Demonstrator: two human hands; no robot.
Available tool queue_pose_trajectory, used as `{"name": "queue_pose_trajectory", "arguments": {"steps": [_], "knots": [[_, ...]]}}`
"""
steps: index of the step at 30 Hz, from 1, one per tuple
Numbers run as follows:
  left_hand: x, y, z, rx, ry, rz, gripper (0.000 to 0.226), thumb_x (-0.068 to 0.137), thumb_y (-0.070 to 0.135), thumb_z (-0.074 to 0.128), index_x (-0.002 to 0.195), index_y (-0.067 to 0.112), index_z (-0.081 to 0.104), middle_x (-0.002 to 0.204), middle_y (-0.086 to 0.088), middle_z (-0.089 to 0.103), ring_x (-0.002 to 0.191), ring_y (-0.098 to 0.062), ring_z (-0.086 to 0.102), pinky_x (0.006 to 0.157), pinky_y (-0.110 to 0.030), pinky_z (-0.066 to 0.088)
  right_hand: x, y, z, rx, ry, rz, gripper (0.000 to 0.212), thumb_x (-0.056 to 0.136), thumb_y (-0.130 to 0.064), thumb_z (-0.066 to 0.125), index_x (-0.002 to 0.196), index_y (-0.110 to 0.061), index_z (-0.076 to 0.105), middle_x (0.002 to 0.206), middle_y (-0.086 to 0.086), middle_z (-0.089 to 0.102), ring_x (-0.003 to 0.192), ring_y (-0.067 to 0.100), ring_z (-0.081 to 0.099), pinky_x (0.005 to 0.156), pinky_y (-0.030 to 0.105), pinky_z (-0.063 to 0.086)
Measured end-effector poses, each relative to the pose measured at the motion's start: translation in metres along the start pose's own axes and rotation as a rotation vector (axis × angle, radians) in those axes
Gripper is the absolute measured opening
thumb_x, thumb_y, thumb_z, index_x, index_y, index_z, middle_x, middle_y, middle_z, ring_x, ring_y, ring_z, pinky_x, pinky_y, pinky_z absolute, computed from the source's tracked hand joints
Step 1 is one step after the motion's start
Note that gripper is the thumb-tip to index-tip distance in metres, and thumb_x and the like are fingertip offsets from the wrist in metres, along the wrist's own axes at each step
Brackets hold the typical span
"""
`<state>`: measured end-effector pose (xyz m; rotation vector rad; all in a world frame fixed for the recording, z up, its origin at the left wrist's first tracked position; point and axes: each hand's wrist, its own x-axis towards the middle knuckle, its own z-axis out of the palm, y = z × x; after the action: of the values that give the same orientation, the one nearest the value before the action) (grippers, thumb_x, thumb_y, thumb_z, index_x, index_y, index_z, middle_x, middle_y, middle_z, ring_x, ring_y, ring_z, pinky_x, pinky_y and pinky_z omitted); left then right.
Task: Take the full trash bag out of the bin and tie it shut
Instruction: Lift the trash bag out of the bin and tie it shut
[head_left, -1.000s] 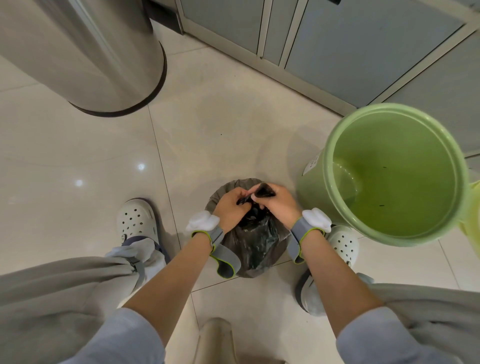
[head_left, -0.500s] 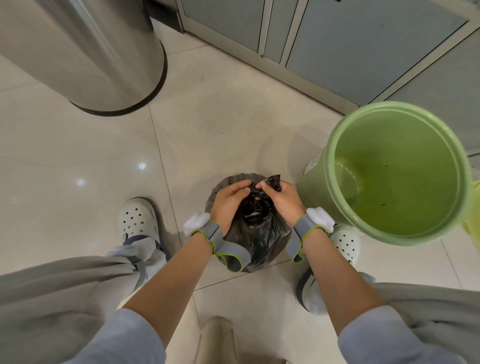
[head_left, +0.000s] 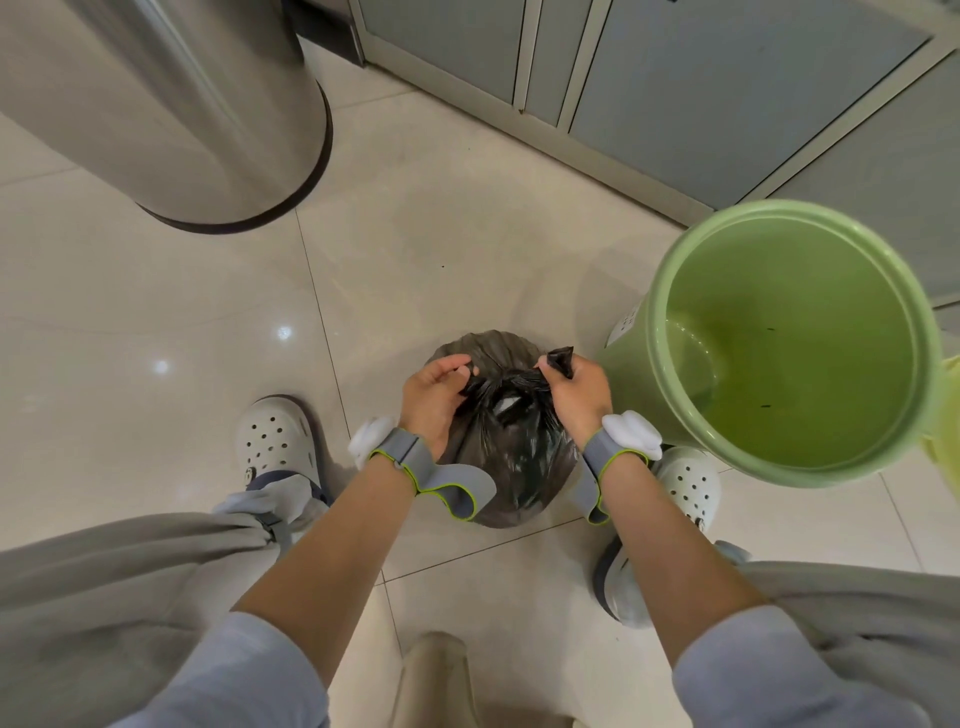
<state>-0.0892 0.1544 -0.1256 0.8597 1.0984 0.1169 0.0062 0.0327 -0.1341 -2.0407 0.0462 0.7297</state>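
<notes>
Black trash bag (head_left: 511, 452), crinkly glossy plastic, sits upright on the tile floor (head_left: 426, 260) at frame center, knot on top. Left hand (head_left: 434, 397) and right hand (head_left: 576, 397) each pinch a twisted end, strand horizontal. Smooth round green bin (head_left: 631, 364) at right.

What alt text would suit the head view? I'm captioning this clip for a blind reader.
Two hands, left hand and right hand, each pinch an end of a black trash bag sitting on the tiled floor, pulling its gathered neck into a knot. An empty green bin stands at the right and a steel bin at the upper left.
</notes>
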Motion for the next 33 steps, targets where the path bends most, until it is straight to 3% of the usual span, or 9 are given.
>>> {"name": "queue_pose_trajectory", "arguments": {"steps": [6, 10, 15, 19, 22, 24, 27, 30, 33], "knots": [[0.006, 0.004, -0.015, -0.100, 0.141, -0.038, 0.031, 0.091, -0.010, 0.043, 0.120, -0.005, 0.051, 0.042, 0.008, 0.065, 0.047, -0.001, 0.063, 0.053, -0.011, 0.053, 0.009, 0.021, -0.004, -0.116, 0.055, 0.076, 0.024, 0.089, -0.022, 0.058, 0.102, -0.004, 0.069, 0.105, 0.017, 0.071, 0.100, 0.024, 0.063, 0.070, 0.017, 0.035], [0.009, 0.007, -0.020, -0.084, 0.208, -0.063, 0.033, 0.090, -0.008, 0.046, 0.123, -0.009, 0.051, 0.039, 0.010, 0.062, 0.049, -0.002, 0.062, 0.057, -0.015, 0.049, 0.011, 0.026, -0.005, -0.145, 0.040, 0.111, 0.026, 0.091, -0.026, 0.055, 0.101, -0.006, 0.068, 0.102, 0.017, 0.071, 0.099, 0.028, 0.064, 0.069, 0.019, 0.036], [0.011, 0.007, -0.025, -0.055, 0.238, -0.068, 0.034, 0.091, -0.008, 0.046, 0.124, -0.010, 0.049, 0.037, 0.009, 0.062, 0.038, 0.003, 0.059, 0.043, -0.009, 0.049, 0.015, 0.029, -0.008, -0.220, 0.059, 0.135, 0.028, 0.091, -0.027, 0.055, 0.104, -0.005, 0.068, 0.107, 0.020, 0.070, 0.104, 0.031, 0.063, 0.075, 0.023, 0.037], [0.012, 0.004, -0.031, 0.055, 0.227, -0.057, 0.032, 0.090, -0.007, 0.048, 0.122, -0.009, 0.052, 0.040, 0.010, 0.063, 0.044, 0.000, 0.061, 0.051, -0.012, 0.051, 0.011, 0.029, -0.010, -0.168, 0.063, 0.160, 0.028, 0.091, -0.026, 0.055, 0.106, -0.006, 0.067, 0.109, 0.019, 0.069, 0.106, 0.028, 0.062, 0.079, 0.022, 0.037], [0.011, 0.006, -0.032, 0.288, 0.201, 0.015, 0.028, 0.091, -0.004, 0.047, 0.117, -0.010, 0.056, 0.063, -0.002, 0.064, 0.062, -0.009, 0.056, 0.059, -0.016, 0.049, 0.006, 0.017, -0.008, -0.077, 0.049, 0.137, 0.020, 0.091, -0.023, 0.054, 0.085, -0.011, 0.068, 0.092, 0.020, 0.068, 0.089, 0.023, 0.060, 0.075, 0.025, 0.038], [0.009, 0.010, -0.027, 0.400, 0.177, 0.044, 0.025, 0.093, -0.002, 0.043, 0.113, -0.005, 0.058, 0.084, -0.011, 0.059, 0.065, -0.008, 0.051, 0.050, -0.009, 0.048, 0.000, 0.000, -0.004, 0.049, 0.010, 0.126, 0.025, 0.092, -0.020, 0.052, 0.069, -0.017, 0.061, 0.070, 0.011, 0.061, 0.067, 0.019, 0.058, 0.059, 0.022, 0.044], [0.006, 0.014, -0.010, 0.507, 0.159, 0.092, 0.021, 0.094, -0.003, 0.036, 0.092, 0.009, 0.054, 0.094, -0.011, 0.052, 0.063, -0.009, 0.048, 0.042, -0.007, 0.044, -0.006, -0.024, 0.001, 0.242, -0.165, 0.120, 0.030, 0.096, -0.016, 0.044, 0.086, 0.001, 0.066, 0.068, 0.007, 0.060, 0.036, 0.002, 0.048, 0.031, 0.012, 0.034], [0.001, 0.019, 0.005, 0.574, 0.067, 0.124, 0.022, 0.094, -0.002, 0.034, 0.097, 0.007, 0.055, 0.093, -0.010, 0.052, 0.067, -0.014, 0.050, 0.050, -0.014, 0.047, -0.011, -0.039, 0.005, 0.297, -0.313, 0.089, 0.037, 0.098, -0.016, 0.038, 0.070, -0.007, 0.060, 0.086, 0.009, 0.065, 0.039, 0.008, 0.043, 0.029, 0.016, 0.033], [-0.005, 0.025, 0.016, 0.551, -0.092, 0.163, 0.021, 0.096, 0.000, 0.033, 0.098, 0.009, 0.052, 0.079, -0.004, 0.052, 0.066, -0.008, 0.050, 0.061, -0.019, 0.048, -0.013, -0.042, 0.008, 0.251, -0.327, 0.085, 0.035, 0.098, -0.020, 0.042, 0.067, -0.012, 0.055, 0.071, 0.008, 0.061, 0.043, 0.011, 0.044, 0.038, 0.018, 0.045]]}}
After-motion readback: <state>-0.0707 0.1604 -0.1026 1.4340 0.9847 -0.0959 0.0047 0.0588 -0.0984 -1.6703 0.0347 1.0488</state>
